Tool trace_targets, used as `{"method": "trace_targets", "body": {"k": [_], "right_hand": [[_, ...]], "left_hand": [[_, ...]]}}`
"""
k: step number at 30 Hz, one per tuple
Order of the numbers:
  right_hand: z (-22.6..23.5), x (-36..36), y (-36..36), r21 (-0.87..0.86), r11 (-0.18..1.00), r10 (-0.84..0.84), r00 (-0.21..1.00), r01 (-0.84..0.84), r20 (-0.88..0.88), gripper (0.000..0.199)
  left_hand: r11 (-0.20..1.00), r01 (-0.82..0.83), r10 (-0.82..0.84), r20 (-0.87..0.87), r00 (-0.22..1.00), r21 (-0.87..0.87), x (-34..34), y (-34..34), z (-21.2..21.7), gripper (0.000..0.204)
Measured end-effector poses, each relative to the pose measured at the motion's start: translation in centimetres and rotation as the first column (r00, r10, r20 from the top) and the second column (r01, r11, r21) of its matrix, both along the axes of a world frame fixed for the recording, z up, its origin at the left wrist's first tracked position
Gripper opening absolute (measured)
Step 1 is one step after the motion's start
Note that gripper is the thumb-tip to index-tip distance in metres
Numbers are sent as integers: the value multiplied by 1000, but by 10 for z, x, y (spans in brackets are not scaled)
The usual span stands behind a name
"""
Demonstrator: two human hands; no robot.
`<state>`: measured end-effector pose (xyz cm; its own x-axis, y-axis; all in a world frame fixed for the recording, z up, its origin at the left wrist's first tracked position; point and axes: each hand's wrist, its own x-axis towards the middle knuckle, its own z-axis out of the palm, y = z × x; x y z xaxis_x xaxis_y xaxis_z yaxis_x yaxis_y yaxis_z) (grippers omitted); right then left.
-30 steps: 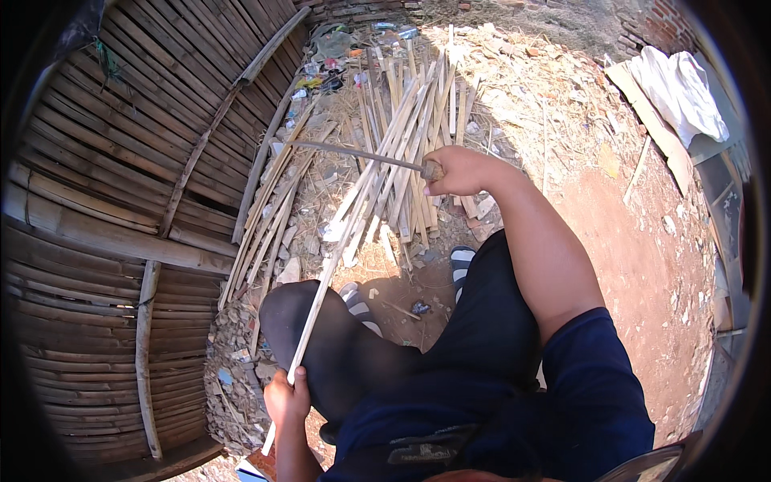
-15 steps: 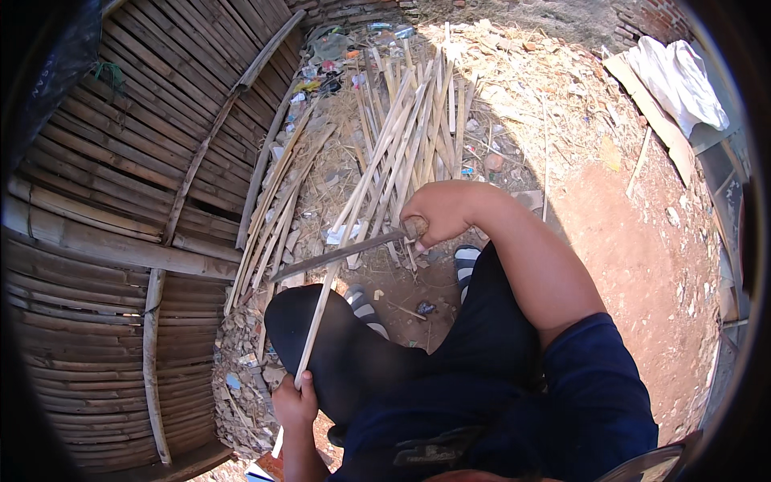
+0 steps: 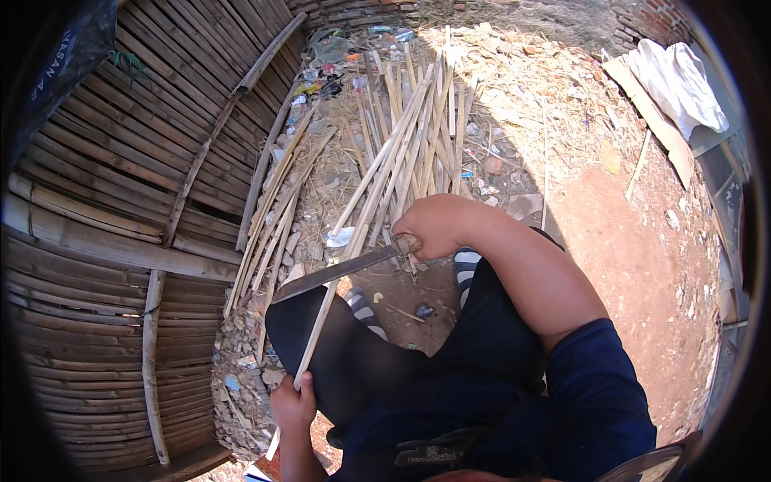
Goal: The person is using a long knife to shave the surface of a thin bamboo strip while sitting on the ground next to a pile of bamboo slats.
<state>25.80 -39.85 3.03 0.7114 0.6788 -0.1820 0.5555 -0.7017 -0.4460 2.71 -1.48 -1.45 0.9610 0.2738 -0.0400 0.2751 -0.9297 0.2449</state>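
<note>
My right hand (image 3: 434,226) is closed round the wooden handle of a machete (image 3: 341,270), whose long dark blade points left across my left knee. Under or against the blade runs a thin bamboo strip (image 3: 319,321), slanting from beside my left hip up toward the pile in front. My left hand (image 3: 296,399) grips this strip near its lower end, the thumb laid along it. The blade crosses the strip just beyond my knee; whether its edge is biting in, I cannot tell.
Ahead lies a heap of split bamboo strips (image 3: 418,128), with more strips (image 3: 269,209) along the bamboo slat wall (image 3: 120,185) at left. Rubble and litter cover the ground. A white sack (image 3: 675,84) and a cardboard piece (image 3: 654,120) lie at far right.
My right hand has come down and slightly nearer, and the machete blade has slid down the strip toward my knee, its flat showing more. The left hand stays in place.
</note>
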Motion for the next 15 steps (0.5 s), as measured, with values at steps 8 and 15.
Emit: {"method": "trace_targets", "body": {"k": [8,15], "right_hand": [[7,48,-64,33,867,-491,865,497,-107,62],[15,28,-46,31,922,-385,921,387,-64,63]], "left_hand": [[999,-29,29,-7,1000,39,1,2,-1,68],[1000,-22,22,-3,1000,-21,0,1,-1,67]]}}
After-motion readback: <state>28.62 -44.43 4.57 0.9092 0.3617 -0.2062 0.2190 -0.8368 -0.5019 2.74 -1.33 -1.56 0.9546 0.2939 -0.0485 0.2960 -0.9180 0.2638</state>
